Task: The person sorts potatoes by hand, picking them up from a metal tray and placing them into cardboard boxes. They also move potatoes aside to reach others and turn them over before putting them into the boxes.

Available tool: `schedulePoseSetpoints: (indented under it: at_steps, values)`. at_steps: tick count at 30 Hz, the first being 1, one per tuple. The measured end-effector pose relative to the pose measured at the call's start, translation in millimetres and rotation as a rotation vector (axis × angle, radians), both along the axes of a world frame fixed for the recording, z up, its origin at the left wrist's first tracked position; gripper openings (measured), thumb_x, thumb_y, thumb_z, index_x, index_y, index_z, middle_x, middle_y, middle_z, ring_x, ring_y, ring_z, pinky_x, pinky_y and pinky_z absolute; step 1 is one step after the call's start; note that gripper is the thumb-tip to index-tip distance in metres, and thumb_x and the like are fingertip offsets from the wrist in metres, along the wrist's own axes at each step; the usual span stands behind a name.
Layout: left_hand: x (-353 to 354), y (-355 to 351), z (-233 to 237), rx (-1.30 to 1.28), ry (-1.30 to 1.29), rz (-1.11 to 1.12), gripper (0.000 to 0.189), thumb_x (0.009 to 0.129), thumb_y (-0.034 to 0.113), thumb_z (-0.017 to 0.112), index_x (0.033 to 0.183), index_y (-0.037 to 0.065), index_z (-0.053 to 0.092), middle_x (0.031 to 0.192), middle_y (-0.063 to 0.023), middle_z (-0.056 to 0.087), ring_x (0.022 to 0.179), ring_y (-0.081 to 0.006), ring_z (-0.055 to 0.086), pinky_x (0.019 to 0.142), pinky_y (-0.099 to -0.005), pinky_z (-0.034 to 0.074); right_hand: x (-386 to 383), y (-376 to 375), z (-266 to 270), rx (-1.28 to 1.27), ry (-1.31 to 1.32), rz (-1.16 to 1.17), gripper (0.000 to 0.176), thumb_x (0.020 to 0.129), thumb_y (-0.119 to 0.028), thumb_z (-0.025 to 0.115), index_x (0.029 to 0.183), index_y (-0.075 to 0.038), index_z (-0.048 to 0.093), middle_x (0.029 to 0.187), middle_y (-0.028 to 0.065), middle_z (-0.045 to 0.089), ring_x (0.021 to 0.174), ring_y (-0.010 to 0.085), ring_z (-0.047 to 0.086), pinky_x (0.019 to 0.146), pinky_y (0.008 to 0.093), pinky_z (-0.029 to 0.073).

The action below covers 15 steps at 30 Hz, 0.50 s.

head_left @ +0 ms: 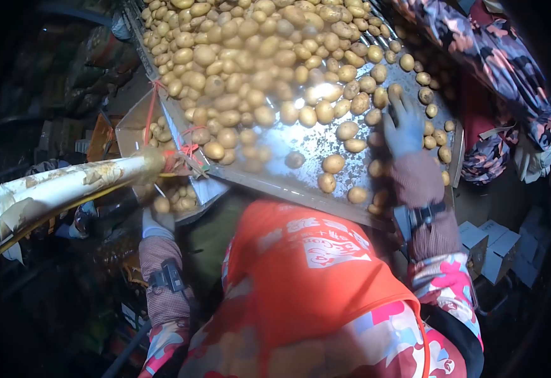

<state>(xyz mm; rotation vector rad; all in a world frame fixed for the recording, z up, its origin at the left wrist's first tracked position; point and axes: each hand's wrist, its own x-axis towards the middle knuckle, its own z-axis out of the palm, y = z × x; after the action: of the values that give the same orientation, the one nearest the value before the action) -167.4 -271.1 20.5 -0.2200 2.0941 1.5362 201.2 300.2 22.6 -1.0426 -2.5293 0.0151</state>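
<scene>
My right hand [404,126], in a pale glove, lies over the metal sorting table [281,142] with its fingers stretched toward potatoes near its tips. Loose potatoes surround it, among them a potato [347,130] to its left. My left hand [157,222], also gloved, is low at the near edge of a cardboard box [133,123] hung beside the table. At its fingertips is a potato [161,205], with its fingers around the lower side. More potatoes [184,199] lie inside that box.
A large heap of potatoes [244,50] covers the table's far side. A thick pale wrapped pole [61,189] reaches in from the left, by red ties [184,154]. Another person's patterned sleeve [477,50] is at the upper right. Cardboard boxes [499,246] stand at the lower right.
</scene>
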Motion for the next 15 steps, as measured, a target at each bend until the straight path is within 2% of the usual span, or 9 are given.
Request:
schedulePoseSetpoints:
  at_steps: [1, 2, 4, 5, 7, 9, 11, 13, 15]
  values:
    - [-16, -20, -6, 0.158, -0.139, 0.349, 0.029, 0.098, 0.02, 0.055, 0.117, -0.001, 0.063, 0.116, -0.0162, 0.065, 0.108, -0.0261, 0.064, 0.091, -0.0356, 0.055, -22, 14, -11, -0.08, 0.104, 0.067, 0.055, 0.085, -0.02, 0.07, 0.14, -0.016, 0.059, 0.139, 0.0139, 0.058, 0.13, 0.0348, 0.052, 0.111, 0.0457, 0.04]
    - [-6, 11, 22, 0.195, -0.268, 0.704, 0.026, 0.098, 0.018, 0.054, 0.114, 0.0, 0.064, 0.112, -0.0141, 0.066, 0.105, -0.0242, 0.063, 0.09, -0.0345, 0.054, -46, 26, -22, -0.16, 0.214, 0.137, 0.056, 0.086, -0.02, 0.07, 0.14, -0.017, 0.059, 0.141, 0.0132, 0.058, 0.13, 0.0356, 0.051, 0.112, 0.0464, 0.038]
    - [34, 55, 52, 0.424, -0.365, 0.278, 0.024, 0.096, 0.02, 0.056, 0.112, 0.005, 0.065, 0.109, -0.0101, 0.066, 0.103, -0.0217, 0.061, 0.093, -0.0295, 0.05, -100, 23, -18, -0.365, 0.181, 0.127, 0.051, 0.088, -0.031, 0.067, 0.137, -0.019, 0.062, 0.144, 0.0126, 0.055, 0.133, 0.0367, 0.048, 0.113, 0.0492, 0.036]
    - [48, 70, 47, 0.504, -0.484, 0.089, 0.02, 0.094, 0.019, 0.058, 0.109, 0.008, 0.065, 0.105, -0.008, 0.065, 0.102, -0.021, 0.06, 0.089, -0.0287, 0.05, -119, 12, -12, -0.28, 0.036, 0.122, 0.051, 0.088, -0.036, 0.066, 0.135, -0.019, 0.063, 0.144, 0.0127, 0.054, 0.134, 0.0366, 0.046, 0.113, 0.0495, 0.035]
    - [84, 119, 52, 0.433, -0.574, -0.205, 0.01, 0.092, 0.017, 0.058, 0.1, 0.013, 0.064, 0.095, -0.0049, 0.061, 0.095, -0.0206, 0.058, 0.08, -0.0298, 0.05, -149, -4, 0, -0.097, -0.255, 0.108, 0.051, 0.088, -0.047, 0.064, 0.131, -0.02, 0.065, 0.144, 0.013, 0.053, 0.136, 0.0365, 0.043, 0.114, 0.0501, 0.032]
    - [115, 164, 50, 0.2, -0.327, -0.577, 0.009, 0.094, 0.018, 0.054, 0.096, 0.014, 0.062, 0.089, -0.0043, 0.059, 0.089, -0.022, 0.058, 0.074, -0.0323, 0.051, -163, -6, -1, -0.186, -0.26, 0.029, 0.051, 0.087, -0.054, 0.063, 0.125, -0.02, 0.068, 0.144, 0.0137, 0.053, 0.136, 0.0362, 0.042, 0.113, 0.0504, 0.031]
    - [121, 187, -13, 0.626, -0.807, -0.733, 0.022, 0.098, 0.023, 0.05, 0.111, 0.011, 0.061, 0.099, -0.0065, 0.063, 0.095, -0.0247, 0.061, 0.079, -0.0329, 0.051, -173, -7, -17, -0.115, -0.175, 0.001, 0.047, 0.087, -0.056, 0.063, 0.117, -0.021, 0.072, 0.14, 0.0145, 0.054, 0.134, 0.0371, 0.043, 0.113, 0.0518, 0.03]
    - [130, 216, -35, 0.821, -1.345, -0.523, 0.036, 0.101, 0.029, 0.047, 0.128, 0.008, 0.058, 0.116, -0.0097, 0.066, 0.105, -0.0268, 0.064, 0.087, -0.0331, 0.052, -168, -6, -20, -0.13, -0.155, 0.087, 0.046, 0.086, -0.055, 0.064, 0.117, -0.022, 0.072, 0.14, 0.0141, 0.054, 0.133, 0.0381, 0.043, 0.112, 0.0535, 0.03]
    - [143, 256, 13, 0.226, -0.972, -0.512, 0.045, 0.103, 0.032, 0.045, 0.139, 0.007, 0.053, 0.128, -0.0123, 0.064, 0.11, -0.028, 0.064, 0.091, -0.0335, 0.051, -168, -4, -15, -0.139, -0.164, 0.132, 0.046, 0.085, -0.054, 0.066, 0.117, -0.022, 0.072, 0.14, 0.0141, 0.054, 0.134, 0.0388, 0.041, 0.112, 0.0548, 0.029]
